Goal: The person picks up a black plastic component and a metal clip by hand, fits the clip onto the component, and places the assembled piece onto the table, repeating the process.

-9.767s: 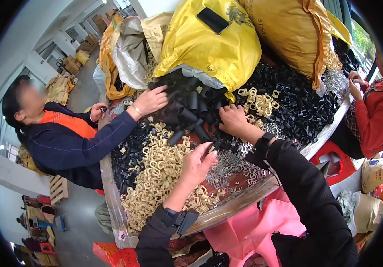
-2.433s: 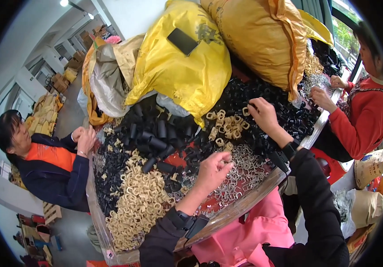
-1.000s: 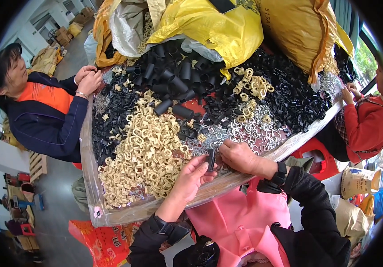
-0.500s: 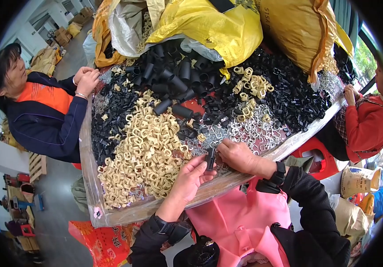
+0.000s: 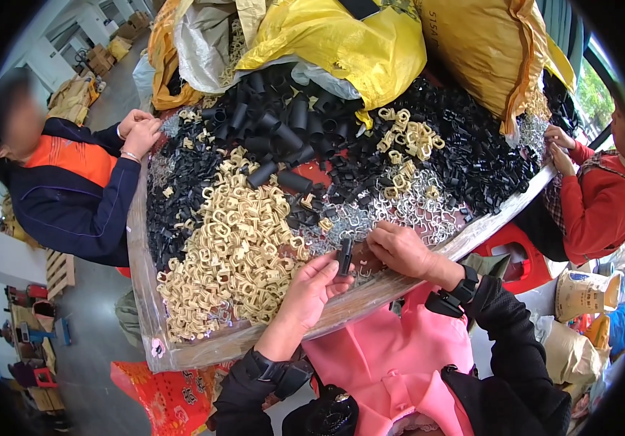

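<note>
A small black plastic part [image 5: 344,257] stands upright between the thumb and fingers of my left hand [image 5: 308,289], over the near edge of the table. To the right of it my right hand [image 5: 402,251] has its fingers drawn together, low over the silvery bent-wire pieces [image 5: 428,218]; whether a piece is between the fingertips is hidden. A large heap of beige ring-shaped plastic parts [image 5: 236,247] lies to the left of my left hand. Beyond my hands are small grey metal bits [image 5: 345,220] and loose black parts [image 5: 465,145].
The table has a worn wooden rim [image 5: 378,294]. Black tubes [image 5: 276,134] lie mid-table, with yellow sacks [image 5: 341,47] behind. A person in a dark jacket [image 5: 72,196] works at the left, another in red [image 5: 595,203] at the right. A red stool [image 5: 516,254] stands near my right arm.
My right hand has moved a little to the right, away from the black part, over the wire pieces. My left hand keeps its hold almost unmoved. The person at right has shifted their hands.
</note>
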`<state>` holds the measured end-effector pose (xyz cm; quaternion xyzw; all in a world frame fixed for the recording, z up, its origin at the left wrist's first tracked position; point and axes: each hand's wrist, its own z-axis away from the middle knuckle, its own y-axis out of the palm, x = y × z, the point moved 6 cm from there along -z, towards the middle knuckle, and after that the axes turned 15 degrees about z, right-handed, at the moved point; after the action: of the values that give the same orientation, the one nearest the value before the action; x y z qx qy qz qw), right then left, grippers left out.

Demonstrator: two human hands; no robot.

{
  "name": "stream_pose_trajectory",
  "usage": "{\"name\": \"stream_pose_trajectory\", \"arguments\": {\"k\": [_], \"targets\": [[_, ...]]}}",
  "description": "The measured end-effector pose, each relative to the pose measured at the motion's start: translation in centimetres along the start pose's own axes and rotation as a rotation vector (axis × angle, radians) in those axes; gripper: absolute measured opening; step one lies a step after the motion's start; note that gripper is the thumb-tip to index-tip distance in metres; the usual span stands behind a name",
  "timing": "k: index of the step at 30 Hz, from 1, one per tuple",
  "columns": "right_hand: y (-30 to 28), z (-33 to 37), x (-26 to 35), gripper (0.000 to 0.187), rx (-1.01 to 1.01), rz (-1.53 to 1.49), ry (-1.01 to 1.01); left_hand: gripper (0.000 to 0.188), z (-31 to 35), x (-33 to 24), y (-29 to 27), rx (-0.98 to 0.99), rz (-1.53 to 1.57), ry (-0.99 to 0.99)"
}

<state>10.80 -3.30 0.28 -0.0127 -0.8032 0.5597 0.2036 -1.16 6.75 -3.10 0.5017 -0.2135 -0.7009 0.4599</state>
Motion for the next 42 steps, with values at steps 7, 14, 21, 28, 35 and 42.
{"name": "stream_pose_trajectory", "arguments": {"k": [7, 14, 21, 28, 35, 42], "targets": [[1.6, 0.2, 0.5, 0.009, 0.099, 0.135, 0.000, 0.030, 0.0, -0.8, 0.1, -0.020, -0.083, 0.078], [2.2, 0.4, 0.6, 0.010, 0.152, 0.232, 0.029, 0.031, 0.2, -0.5, -0.3, -0.003, -0.066, 0.057], [-3.3, 0.5, 2.9, 0.008, 0.038, -0.289, 0.054, 0.031, 0.5, 0.8, 0.9, 0.033, 0.069, -0.044], [-1.4, 2.7, 1.7, 0.010, 0.239, -0.867, 0.290, 0.024, 0.3, 1.6, 2.8, 0.153, 0.015, -0.003], [0.3, 3.6, 2.1, 0.010, 0.256, -1.516, 0.506, 0.011, 0.3, 1.1, 5.0, 0.151, -0.573, 0.294], [0.7, 4.1, 2.1, 0.011, 0.265, -1.536, 0.529, 0.005, 0.4, 0.7, 5.9, 0.195, -0.494, 0.318]]}}
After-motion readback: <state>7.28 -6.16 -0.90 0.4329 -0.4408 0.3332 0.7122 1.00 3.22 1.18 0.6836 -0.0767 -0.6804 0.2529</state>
